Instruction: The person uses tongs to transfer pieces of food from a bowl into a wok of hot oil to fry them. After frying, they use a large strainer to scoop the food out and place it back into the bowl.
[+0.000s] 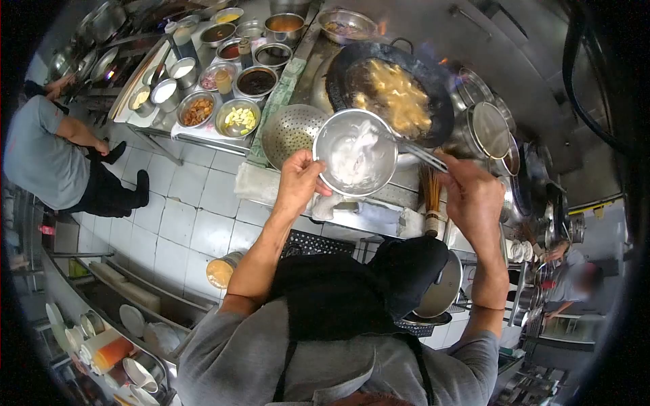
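My left hand [301, 181] grips the rim of a metal bowl [325, 150], with the thumb over the edge. Inside the bowl lie white, batter-coated pieces [357, 152]; what they are I cannot make out. Metal tongs [423, 154] are in my right hand [474, 199], and their tips reach over the bowl's right side toward the coated pieces. Just beyond the bowl, a black wok [342, 84] on the stove holds golden battered food [396, 95] in bubbling oil. A perforated metal strainer [288, 128] sits left of the bowl, partly behind it.
Several bowls of sauces and chopped ingredients, among them a dark sauce [257, 81], stand on the left table. A bamboo brush [431, 196] stands by the counter edge. Sieves [489, 128] hang at right. Another person [51, 149] is at left, and one more [572, 281] at far right.
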`<state>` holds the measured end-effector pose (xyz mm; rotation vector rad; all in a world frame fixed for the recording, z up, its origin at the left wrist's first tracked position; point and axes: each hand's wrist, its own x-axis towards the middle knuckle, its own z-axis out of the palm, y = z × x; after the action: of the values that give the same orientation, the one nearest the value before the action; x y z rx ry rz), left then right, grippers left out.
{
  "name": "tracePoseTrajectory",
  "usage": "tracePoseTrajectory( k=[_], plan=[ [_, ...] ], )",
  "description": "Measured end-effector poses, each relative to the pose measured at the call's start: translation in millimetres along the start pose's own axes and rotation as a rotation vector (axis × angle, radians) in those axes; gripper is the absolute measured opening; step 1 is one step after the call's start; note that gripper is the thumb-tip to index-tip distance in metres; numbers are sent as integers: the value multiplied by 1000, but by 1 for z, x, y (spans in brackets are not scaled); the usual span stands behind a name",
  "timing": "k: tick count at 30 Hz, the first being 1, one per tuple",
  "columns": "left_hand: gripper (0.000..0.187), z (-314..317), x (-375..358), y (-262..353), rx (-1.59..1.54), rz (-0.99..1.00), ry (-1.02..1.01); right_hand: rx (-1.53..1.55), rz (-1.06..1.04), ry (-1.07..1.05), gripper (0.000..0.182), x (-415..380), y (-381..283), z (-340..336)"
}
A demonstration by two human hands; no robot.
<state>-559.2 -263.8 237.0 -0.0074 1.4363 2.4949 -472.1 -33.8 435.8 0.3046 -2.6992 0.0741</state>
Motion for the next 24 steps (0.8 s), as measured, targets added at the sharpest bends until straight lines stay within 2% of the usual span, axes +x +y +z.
tracePoseTrajectory(
  k=[3,5,9,11,13,15,17,18,19,21,24],
  plan=[
    [9,-6,3,-9,17,17,-3,-5,22,129,22,6,11,-3],
    [8,-7,-1,-11,9,6,29,13,126,211,21,14,18,-8],
    [8,-19,-11,-18,17,35,57,-111,124,353,19,36,35,-1],
    [8,-24,-21,-17,28,2,118,-98,152,357,20,48,44,10],
    [9,-32,-29,-17,18,25,133,-190,263,253,20,63,50,25],
    [8,-39,-39,-16,15,2,168,-262,259,182,21,78,60,51],
    [8,-37,-49,-8,40,22,193,-310,367,-81,22,100,68,78],
    [8,-38,-51,-8,41,18,215,-338,278,-48,22,107,81,99],
    [8,-37,-48,-8,42,5,237,-347,271,-101,21,119,92,121],
    [8,-32,-47,-5,28,19,218,-262,368,-185,24,135,91,148],
    [8,-28,-51,2,5,32,209,-215,373,-213,27,135,91,160]
  ],
)
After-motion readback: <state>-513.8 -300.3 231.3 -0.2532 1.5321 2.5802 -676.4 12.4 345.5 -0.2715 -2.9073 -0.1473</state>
